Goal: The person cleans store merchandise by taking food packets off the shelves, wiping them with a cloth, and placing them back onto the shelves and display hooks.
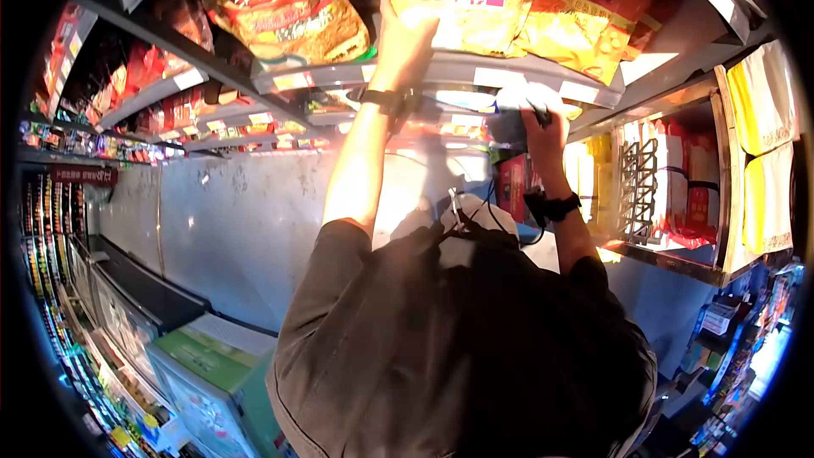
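My left hand (407, 41) reaches up to the shelf and is closed at the left side of a yellow food bag (471, 13), thumb on its front. Glare washes out part of the fingers. My right hand (547, 131) is lower and to the right, in front of the shelf edge, wrapped round a dark handheld device (509, 128). Strong light hides the device's exact kind. A red and yellow bag (284, 13) stands left of my left hand, and another red and yellow bag (585, 8) leans on the right of the yellow bag.
Price labels line the shelf's front edge (543, 75). At right is a wood-framed rack (721, 170) with red and white packages and yellow-white sacks (763, 102). A green-topped freezer (212, 352) stands at lower left, beyond the pale floor (237, 229).
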### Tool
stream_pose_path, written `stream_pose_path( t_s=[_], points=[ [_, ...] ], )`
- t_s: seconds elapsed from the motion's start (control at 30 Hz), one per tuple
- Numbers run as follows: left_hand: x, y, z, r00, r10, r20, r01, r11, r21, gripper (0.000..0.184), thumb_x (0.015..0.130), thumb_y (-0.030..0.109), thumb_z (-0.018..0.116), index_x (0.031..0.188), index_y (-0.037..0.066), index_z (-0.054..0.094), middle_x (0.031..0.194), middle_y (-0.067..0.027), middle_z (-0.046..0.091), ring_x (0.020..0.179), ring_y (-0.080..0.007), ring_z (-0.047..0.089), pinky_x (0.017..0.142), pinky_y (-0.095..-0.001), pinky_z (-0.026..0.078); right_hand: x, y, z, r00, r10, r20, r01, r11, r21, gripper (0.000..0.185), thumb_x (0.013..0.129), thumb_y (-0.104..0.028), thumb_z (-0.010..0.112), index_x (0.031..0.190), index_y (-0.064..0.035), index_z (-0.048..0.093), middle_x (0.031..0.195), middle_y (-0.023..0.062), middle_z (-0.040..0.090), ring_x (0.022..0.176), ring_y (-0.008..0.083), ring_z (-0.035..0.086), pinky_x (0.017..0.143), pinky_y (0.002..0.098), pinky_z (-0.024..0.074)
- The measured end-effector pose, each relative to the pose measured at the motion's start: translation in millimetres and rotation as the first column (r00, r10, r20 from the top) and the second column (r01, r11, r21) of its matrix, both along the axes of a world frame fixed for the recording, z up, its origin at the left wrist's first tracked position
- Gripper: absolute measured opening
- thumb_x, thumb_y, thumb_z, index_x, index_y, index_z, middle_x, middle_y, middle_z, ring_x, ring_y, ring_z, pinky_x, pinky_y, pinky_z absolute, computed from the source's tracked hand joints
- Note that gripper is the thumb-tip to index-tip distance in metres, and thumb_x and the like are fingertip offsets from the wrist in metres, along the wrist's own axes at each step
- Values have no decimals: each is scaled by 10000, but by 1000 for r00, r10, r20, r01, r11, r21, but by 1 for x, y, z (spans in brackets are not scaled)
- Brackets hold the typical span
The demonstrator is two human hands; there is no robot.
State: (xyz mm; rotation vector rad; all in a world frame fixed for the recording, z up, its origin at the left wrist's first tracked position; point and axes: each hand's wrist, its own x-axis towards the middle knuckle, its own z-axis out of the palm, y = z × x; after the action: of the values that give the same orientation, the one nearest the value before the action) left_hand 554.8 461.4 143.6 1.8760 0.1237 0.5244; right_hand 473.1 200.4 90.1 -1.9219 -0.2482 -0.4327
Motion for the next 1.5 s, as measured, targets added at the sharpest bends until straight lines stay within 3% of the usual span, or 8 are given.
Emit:
stream_pose_path(
  t_s=[0.17, 0.27, 0.5, 0.63, 0.77, 1.13, 1.3, 1.5],
  points=[
    [47, 22, -41, 995, -101, 23, 103, 991, -82, 883, 682, 274, 785, 1309, -71, 268, 1120, -174, 544, 955, -204, 565, 857, -310, 464, 87, 56, 44, 938, 38, 345, -113, 973, 201, 262, 756, 30, 618, 1009, -30, 656, 1101, 124, 576, 1027, 272, 577, 881, 342, 472],
    [50, 26, -37, 958, -283, -55, 277, 956, -95, 641, 689, 261, 773, 1141, -41, 434, 1049, -132, 565, 917, -181, 561, 828, -310, 464, 140, 84, 37, 828, 41, 559, 138, 952, -274, 331, 753, -24, 638, 1083, -23, 631, 1171, 153, 534, 1111, 320, 497, 968, 402, 394],
    [35, 9, -33, 1000, 8, 0, -8, 1000, -19, 551, 701, 251, 749, 1109, -6, 484, 1008, -143, 598, 911, -212, 582, 813, -328, 470, 148, 124, 41, 705, 411, 578, -133, 877, -461, 515, 730, -14, 590, 1239, -70, 534, 1230, 128, 505, 1136, 332, 457, 964, 406, 394],
    [35, 3, -21, 997, 56, -54, -58, 997, -41, 530, 716, 262, 746, 1099, 8, 483, 956, -133, 627, 849, -218, 603, 776, -320, 485, 166, 125, 55, 865, 352, 357, -51, 770, -636, 483, 726, -10, 576, 1197, -118, 576, 1202, 94, 538, 1075, 304, 498, 916, 395, 416],
    [35, 6, -28, 998, 67, -13, -66, 997, 36, 557, 711, 280, 757, 1088, -6, 463, 922, -177, 633, 820, -249, 616, 755, -342, 494, 172, 103, 47, 768, 45, 639, 238, 906, -351, 468, 674, -76, 662, 1137, -133, 626, 1119, 88, 584, 1041, 292, 507, 919, 415, 398],
    [53, 30, -72, 988, -53, 148, 4, 951, 311, 387, 830, 179, 617, 1161, 33, 481, 1000, -119, 611, 888, -235, 609, 753, -327, 493, 171, 159, 40, 865, 232, 445, 62, 830, -554, 369, 678, -96, 664, 1045, -135, 682, 1035, 74, 607, 955, 284, 529, 811, 398, 432],
    [49, 36, -65, 990, -135, -35, 131, 987, -93, 509, 733, 232, 710, 1149, 28, 499, 1019, -201, 608, 941, -367, 590, 801, -420, 470, 177, 166, 42, 773, 81, 629, 288, 839, -461, 292, 672, -161, 673, 963, -143, 690, 944, 85, 612, 856, 286, 551, 747, 397, 439],
    [42, 51, -45, 962, -262, 72, 266, 963, -41, 578, 689, 173, 742, 1172, -5, 479, 1061, -227, 576, 1000, -398, 551, 852, -420, 451, 132, 163, 24, 826, 142, 545, 132, 892, -432, 401, 592, -41, 685, 985, -118, 669, 1013, 103, 613, 959, 308, 554, 841, 406, 442]
  ],
)
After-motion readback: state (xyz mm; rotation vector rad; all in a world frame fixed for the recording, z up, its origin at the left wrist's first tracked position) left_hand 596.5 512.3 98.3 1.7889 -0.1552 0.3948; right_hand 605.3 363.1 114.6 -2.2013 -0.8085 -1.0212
